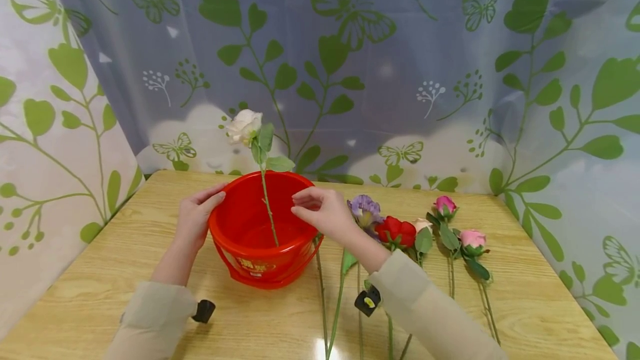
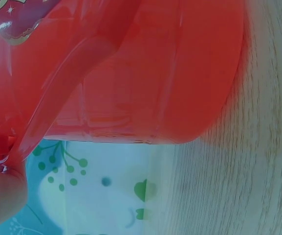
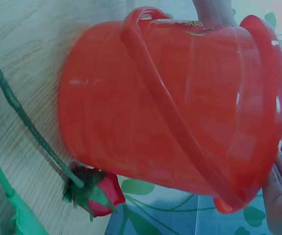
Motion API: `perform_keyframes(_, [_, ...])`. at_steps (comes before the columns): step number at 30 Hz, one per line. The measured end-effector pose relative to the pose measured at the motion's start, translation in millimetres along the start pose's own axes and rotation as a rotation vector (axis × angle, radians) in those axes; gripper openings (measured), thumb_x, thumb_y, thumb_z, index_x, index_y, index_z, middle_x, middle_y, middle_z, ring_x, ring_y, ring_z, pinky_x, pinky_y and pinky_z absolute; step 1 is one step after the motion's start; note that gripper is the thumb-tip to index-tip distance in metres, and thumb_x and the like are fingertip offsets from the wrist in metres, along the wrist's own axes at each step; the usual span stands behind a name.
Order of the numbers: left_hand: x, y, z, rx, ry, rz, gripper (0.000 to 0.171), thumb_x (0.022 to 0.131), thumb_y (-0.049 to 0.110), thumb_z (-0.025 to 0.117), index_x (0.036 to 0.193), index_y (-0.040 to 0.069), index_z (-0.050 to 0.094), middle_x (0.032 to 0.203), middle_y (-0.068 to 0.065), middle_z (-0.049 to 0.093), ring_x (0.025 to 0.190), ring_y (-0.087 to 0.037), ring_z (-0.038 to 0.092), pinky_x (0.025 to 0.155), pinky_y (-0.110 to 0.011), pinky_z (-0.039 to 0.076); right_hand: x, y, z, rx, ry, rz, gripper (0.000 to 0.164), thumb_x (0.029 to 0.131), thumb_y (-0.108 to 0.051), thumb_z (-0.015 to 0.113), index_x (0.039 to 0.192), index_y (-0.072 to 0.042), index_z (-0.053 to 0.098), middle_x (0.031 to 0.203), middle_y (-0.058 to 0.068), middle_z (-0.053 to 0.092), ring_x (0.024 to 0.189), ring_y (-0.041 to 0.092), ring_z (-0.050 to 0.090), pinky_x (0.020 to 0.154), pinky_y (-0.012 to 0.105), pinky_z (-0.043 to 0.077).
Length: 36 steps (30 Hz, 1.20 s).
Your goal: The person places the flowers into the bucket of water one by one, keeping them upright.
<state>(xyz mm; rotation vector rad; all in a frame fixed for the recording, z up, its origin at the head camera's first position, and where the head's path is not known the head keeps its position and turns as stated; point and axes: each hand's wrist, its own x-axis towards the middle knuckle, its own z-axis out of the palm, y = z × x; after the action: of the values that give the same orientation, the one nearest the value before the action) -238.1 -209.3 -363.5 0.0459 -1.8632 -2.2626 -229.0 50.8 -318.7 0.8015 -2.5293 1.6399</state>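
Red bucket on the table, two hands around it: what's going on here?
A person is at a red bucket, the left hand gripping its rim. A white rose stands in it, bloom above the rim. The right hand is at the opposite side of the rim, apart from the rose's stem. On the table to the right lie more flowers, including a purple flower and a red flower.

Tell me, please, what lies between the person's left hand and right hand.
Between the left hand and the right hand, the head view shows the mouth of the red bucket, with the white rose slanting out of it.
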Motion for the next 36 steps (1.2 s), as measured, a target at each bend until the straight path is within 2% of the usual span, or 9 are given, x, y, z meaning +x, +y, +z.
perform_keyframes(10, [0.5, -0.8, -0.3, -0.005, -0.007, 0.001, 0.048, 0.085, 0.011, 0.060, 0.122, -0.013, 0.044, 0.088, 0.009, 0.064, 0.082, -0.008, 0.061, 0.071, -0.022, 0.050, -11, 2, -18, 0.048, 0.015, 0.045, 0.022, 0.079, -0.010, 0.066, 0.100, -0.002, 0.064, 0.096, 0.009, 0.063, 0.086, 0.017, 0.060, 0.070, 0.028, 0.051])
perform_keyframes(24, [0.0, -0.6, -0.5, -0.003, -0.005, 0.014, 0.046, 0.084, 0.011, 0.060, 0.121, -0.012, 0.045, 0.089, 0.008, 0.064, 0.082, -0.008, 0.061, 0.071, -0.022, 0.050, -30, 11, -37, 0.037, 0.038, 0.089, 0.027, 0.079, -0.014, 0.067, 0.104, -0.003, 0.064, 0.096, 0.007, 0.064, 0.085, 0.015, 0.060, 0.066, 0.028, 0.051])
perform_keyframes(30, [0.0, -0.9, -0.5, -0.002, -0.008, 0.004, 0.046, 0.084, 0.012, 0.060, 0.121, -0.011, 0.046, 0.090, 0.008, 0.064, 0.083, -0.009, 0.061, 0.072, -0.023, 0.049, -38, 18, -44, 0.076, 0.051, 0.121, 0.026, 0.079, -0.013, 0.067, 0.103, -0.003, 0.063, 0.101, 0.010, 0.061, 0.089, 0.019, 0.059, 0.071, 0.030, 0.051])
perform_keyframes(36, [-0.1, 0.1, 0.3, -0.004, -0.003, -0.003, 0.046, 0.084, 0.012, 0.061, 0.121, -0.011, 0.046, 0.089, 0.008, 0.064, 0.083, -0.009, 0.061, 0.072, -0.023, 0.049, -49, 23, -52, 0.094, 0.067, 0.152, 0.025, 0.079, -0.014, 0.067, 0.102, -0.004, 0.064, 0.101, 0.007, 0.060, 0.088, 0.018, 0.059, 0.071, 0.030, 0.051])
